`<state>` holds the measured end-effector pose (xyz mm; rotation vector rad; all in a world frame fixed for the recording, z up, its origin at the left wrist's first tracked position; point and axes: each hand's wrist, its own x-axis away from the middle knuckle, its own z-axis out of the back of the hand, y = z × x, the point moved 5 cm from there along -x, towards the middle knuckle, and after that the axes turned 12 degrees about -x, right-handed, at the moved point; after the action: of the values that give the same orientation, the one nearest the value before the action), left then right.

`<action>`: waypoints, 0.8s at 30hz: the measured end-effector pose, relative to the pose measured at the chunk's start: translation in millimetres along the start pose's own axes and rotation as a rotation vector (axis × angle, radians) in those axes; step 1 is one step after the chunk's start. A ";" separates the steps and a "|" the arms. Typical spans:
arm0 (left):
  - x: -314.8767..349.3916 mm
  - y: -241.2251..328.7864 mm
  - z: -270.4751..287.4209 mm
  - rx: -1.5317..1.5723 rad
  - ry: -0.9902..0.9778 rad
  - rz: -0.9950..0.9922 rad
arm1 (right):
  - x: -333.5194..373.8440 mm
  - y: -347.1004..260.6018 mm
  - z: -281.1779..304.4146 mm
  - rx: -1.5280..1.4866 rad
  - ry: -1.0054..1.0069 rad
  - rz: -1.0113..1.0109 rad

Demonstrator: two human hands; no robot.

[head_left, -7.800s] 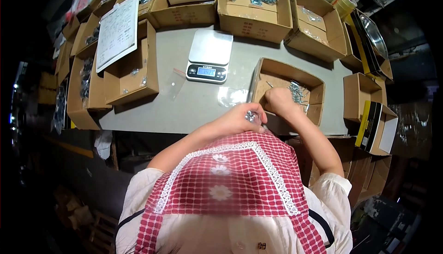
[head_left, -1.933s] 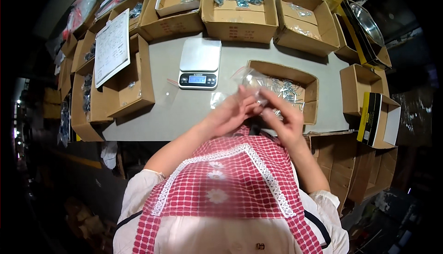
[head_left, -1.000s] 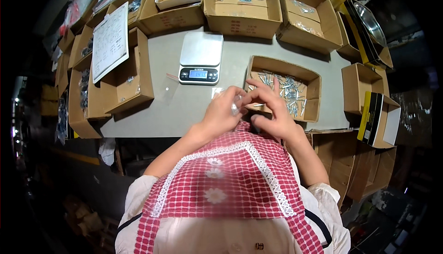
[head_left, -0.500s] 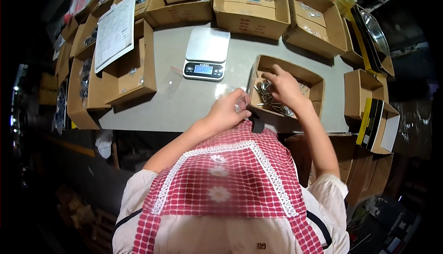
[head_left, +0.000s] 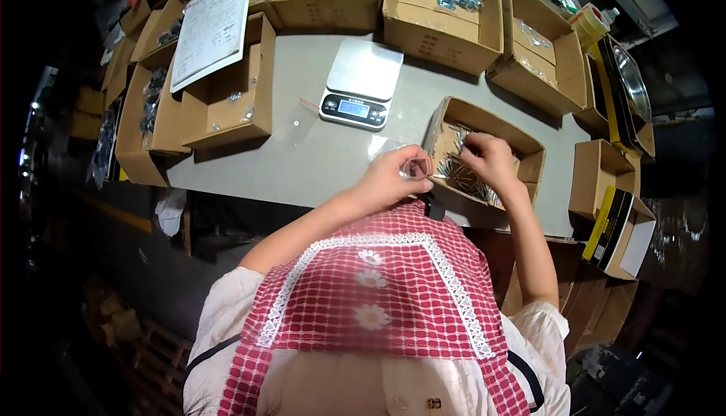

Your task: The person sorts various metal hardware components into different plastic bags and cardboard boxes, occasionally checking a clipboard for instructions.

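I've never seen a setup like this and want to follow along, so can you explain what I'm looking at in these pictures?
There's no machine here, just a person's bare left hand and right hand. The pictures come from one wide fisheye camera worn on the head, looking down, so straight edges bend. At the bottom is the wearer's red-and-white checked cloth apron.

On the flat grey tabletop sits a white-and-black digital scale, with larger open brown cardboard boxes beyond it.

The left hand holds a clear, thin plastic bag; its contents are hard to make out. The right hand reaches into a low, rectangular brown cardboard bin holding thin silvery metal pins. Whether it grips any is hard to tell.
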<state>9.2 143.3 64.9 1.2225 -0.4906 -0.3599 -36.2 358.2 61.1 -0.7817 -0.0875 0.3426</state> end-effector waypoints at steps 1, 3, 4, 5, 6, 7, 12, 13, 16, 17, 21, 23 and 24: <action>-2.1 0.7 -1.0 0.003 -0.019 0.002 | 7.1 2.7 6.6 -0.369 0.063 -0.192; -5.2 1.6 -4.5 0.014 -0.054 -0.011 | 13.0 -36.8 19.5 -0.614 0.051 -0.105; -7.0 2.9 -7.3 0.023 -0.070 -0.028 | 15.8 -51.6 24.7 -0.737 0.048 -0.060; -8.8 5.4 -10.4 0.031 -0.090 -0.046 | 19.0 -65.4 29.1 -0.660 0.015 0.091; -8.6 6.8 -11.4 0.046 -0.072 -0.040 | 19.6 -79.8 31.4 -0.624 -0.018 0.161; -7.5 8.7 -12.7 0.062 -0.054 -0.033 | 19.3 -96.5 33.0 -0.588 -0.052 0.230; -8.0 2.4 -13.7 0.070 -0.069 -0.041 | 5.0 -77.0 26.3 -0.604 0.038 0.035; -6.8 -0.8 -15.9 0.144 -0.090 -0.017 | -1.4 -59.7 19.5 -0.443 0.010 -0.055; -6.8 0.1 -16.8 0.179 -0.111 0.004 | -19.1 -9.9 -8.3 -0.018 -0.110 -0.236; -7.7 1.6 -16.4 0.158 -0.113 0.001 | -24.6 -3.4 -20.3 0.088 -0.176 -0.235; -6.9 2.1 -14.3 0.148 -0.080 0.000 | -37.2 4.7 -46.8 0.203 -0.207 -0.175; -3.9 2.3 -11.5 0.147 -0.077 0.023 | -45.9 8.7 -47.9 0.194 -0.194 -0.186; -3.5 1.5 -11.1 0.165 -0.078 0.018 | -45.5 8.6 -46.8 0.230 -0.214 -0.186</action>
<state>12.2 154.5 62.9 1.3663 -0.6068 -0.3584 -72.0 317.0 24.1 -0.5028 -0.3143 0.2530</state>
